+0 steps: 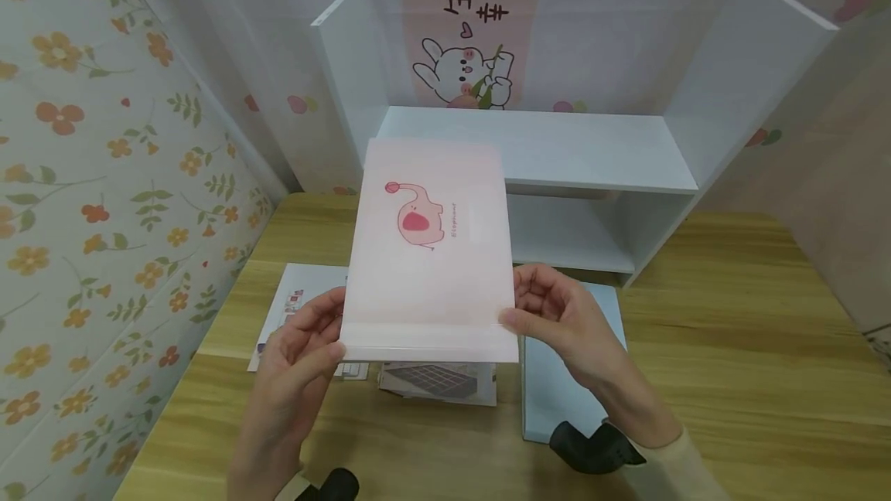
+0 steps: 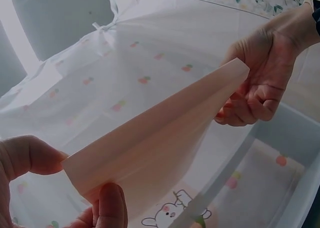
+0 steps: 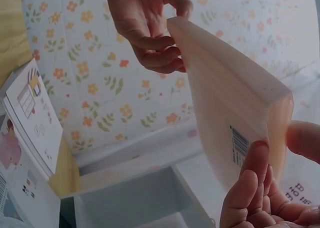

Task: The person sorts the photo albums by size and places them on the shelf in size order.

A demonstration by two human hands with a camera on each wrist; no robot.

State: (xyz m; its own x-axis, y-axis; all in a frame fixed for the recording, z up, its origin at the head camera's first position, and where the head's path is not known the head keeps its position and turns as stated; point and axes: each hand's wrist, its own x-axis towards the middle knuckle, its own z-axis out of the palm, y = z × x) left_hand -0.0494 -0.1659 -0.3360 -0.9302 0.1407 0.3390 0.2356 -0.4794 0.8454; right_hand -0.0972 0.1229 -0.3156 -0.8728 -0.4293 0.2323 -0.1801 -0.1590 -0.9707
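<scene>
A pale pink notebook (image 1: 445, 284) with an elephant drawing on its cover is held up over the table, its spine or thick edge towards me. My left hand (image 1: 295, 377) pinches its near left corner between thumb and fingers. The near right corner is gripped by my right hand (image 1: 567, 327), thumb on top and fingers beneath. In the right wrist view a barcode (image 3: 240, 145) shows on the notebook's underside. Behind it stands a white desk shelf (image 1: 585, 149), partly hidden by the notebook.
On the wooden table (image 1: 731, 362) a light blue book (image 1: 557, 397) lies under my right hand. Left of the notebook lies a white book (image 1: 316, 281). A printed booklet or box (image 1: 445, 383) with a grid picture shows below the notebook. A flowered curtain (image 1: 104, 199) hangs at left.
</scene>
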